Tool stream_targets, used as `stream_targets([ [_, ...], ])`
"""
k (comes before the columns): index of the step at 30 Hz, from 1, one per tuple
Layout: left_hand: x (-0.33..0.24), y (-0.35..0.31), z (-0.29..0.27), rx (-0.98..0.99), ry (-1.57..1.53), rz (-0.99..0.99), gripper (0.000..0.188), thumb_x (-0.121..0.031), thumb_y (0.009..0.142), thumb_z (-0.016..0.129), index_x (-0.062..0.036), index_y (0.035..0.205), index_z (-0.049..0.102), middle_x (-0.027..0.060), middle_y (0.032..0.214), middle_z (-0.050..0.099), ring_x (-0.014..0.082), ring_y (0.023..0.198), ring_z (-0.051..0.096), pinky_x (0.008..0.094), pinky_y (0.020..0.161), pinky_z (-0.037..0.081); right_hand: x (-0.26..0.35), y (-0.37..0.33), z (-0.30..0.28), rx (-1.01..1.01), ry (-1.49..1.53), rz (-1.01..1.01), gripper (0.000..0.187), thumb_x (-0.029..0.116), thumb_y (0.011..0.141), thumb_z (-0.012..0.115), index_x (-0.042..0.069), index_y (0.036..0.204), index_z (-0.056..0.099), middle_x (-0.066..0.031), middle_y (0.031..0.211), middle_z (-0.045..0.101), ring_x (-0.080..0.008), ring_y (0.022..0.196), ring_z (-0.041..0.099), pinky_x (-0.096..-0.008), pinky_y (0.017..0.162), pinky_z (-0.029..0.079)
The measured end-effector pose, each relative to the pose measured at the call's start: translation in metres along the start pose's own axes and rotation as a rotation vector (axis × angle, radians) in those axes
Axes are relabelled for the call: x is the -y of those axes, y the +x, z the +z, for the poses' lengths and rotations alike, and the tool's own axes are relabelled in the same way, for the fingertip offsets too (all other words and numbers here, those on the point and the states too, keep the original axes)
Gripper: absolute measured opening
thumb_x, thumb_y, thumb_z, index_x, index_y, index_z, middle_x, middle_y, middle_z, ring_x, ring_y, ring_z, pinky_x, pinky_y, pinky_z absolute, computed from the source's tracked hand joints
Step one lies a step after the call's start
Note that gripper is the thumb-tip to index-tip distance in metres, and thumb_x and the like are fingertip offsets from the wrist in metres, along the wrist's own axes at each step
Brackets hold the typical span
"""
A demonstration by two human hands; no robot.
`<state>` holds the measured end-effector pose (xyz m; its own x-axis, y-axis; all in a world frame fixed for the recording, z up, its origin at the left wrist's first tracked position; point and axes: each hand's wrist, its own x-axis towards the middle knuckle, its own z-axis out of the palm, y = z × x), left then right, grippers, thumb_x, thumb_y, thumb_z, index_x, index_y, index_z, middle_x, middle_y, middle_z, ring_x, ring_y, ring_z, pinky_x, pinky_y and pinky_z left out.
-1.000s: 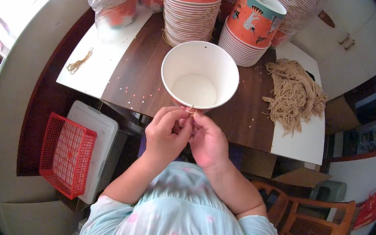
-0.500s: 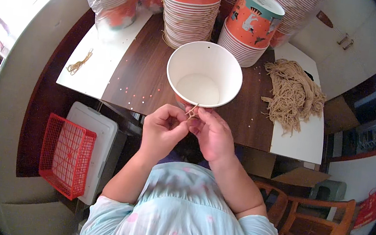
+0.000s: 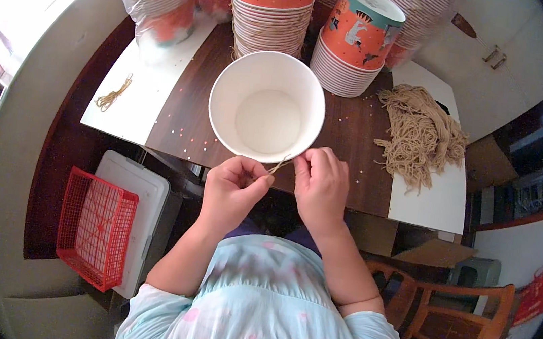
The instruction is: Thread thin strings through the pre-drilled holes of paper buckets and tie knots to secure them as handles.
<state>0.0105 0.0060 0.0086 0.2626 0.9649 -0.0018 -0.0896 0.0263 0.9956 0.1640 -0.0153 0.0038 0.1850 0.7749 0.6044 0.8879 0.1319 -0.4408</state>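
Note:
A white-lined paper bucket (image 3: 267, 121) stands before me, its round mouth facing up and tilted toward me. At its near rim, a thin tan cord (image 3: 279, 166) runs between my hands. My left hand (image 3: 234, 188) is closed, pinching the cord between thumb and forefinger just below the rim. Close against the rim's near right side, my right hand (image 3: 321, 186) is closed too, thumb and forefinger together at the cord's other side. Its other fingers are curled and partly hidden. The bucket's outer wall is mostly hidden from above.
Stacked orange printed buckets (image 3: 271, 20) and another stack (image 3: 355, 41) stand behind. A heap of tan cords (image 3: 421, 134) lies at right, a small cord bundle (image 3: 113, 93) at left. A red basket (image 3: 96, 228) sits lower left, a wooden chair (image 3: 455, 327) lower right.
The bucket has shifted left and tipped slightly. My right hand has moved right and up toward the rim, away from my left hand; the looped cord between them is now drawn straighter.

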Motion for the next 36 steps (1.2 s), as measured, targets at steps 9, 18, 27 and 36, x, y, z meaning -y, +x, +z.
stream_targets([
  [9, -0.005, -0.018, -0.012, 0.079, 0.010, -0.064, 0.010, -0.009, 0.090, 0.061, 0.0005, 0.092, 0.061, -0.0015, 0.075, 0.060, 0.0037, 0.066, 0.053, 0.0178, 0.058, 0.043, 0.005, 0.003, -0.014, -0.061, 0.213, 0.011, 0.027, 0.012, 0.077, 0.070, 0.007, 0.102, 0.061, -0.0096, 0.106, 0.060, -0.0239, 0.085, 0.060, -0.0376, 0.077, 0.045],
  [18, -0.060, -0.036, -0.007, 0.448, -0.062, 0.003, 0.008, -0.005, 0.092, 0.056, 0.0016, 0.094, 0.059, -0.0032, 0.077, 0.056, 0.0010, 0.068, 0.047, 0.0167, 0.059, 0.040, -0.017, 0.017, 0.007, -0.241, 0.222, -0.333, 0.027, 0.008, 0.070, 0.074, 0.010, 0.096, 0.066, -0.0027, 0.096, 0.065, -0.0218, 0.077, 0.057, -0.0358, 0.072, 0.044],
  [27, -0.056, -0.029, -0.015, 0.385, -0.153, 0.024, 0.010, -0.009, 0.093, 0.058, 0.0011, 0.093, 0.059, -0.0050, 0.075, 0.055, 0.0002, 0.064, 0.044, 0.0163, 0.054, 0.036, -0.012, 0.010, -0.010, -0.049, 0.383, -0.261, 0.032, 0.018, 0.075, 0.073, 0.010, 0.104, 0.062, -0.0077, 0.110, 0.064, -0.0254, 0.084, 0.059, -0.0398, 0.078, 0.043],
  [36, -0.079, -0.041, -0.008, 0.548, -0.247, -0.151, 0.010, -0.009, 0.091, 0.061, 0.0017, 0.092, 0.060, -0.0022, 0.077, 0.059, 0.0009, 0.064, 0.047, 0.0169, 0.055, 0.037, -0.027, 0.018, 0.009, -0.176, 0.302, -0.430, 0.023, 0.005, 0.073, 0.070, 0.010, 0.095, 0.062, -0.0060, 0.101, 0.064, -0.0228, 0.078, 0.058, -0.0362, 0.070, 0.045],
])
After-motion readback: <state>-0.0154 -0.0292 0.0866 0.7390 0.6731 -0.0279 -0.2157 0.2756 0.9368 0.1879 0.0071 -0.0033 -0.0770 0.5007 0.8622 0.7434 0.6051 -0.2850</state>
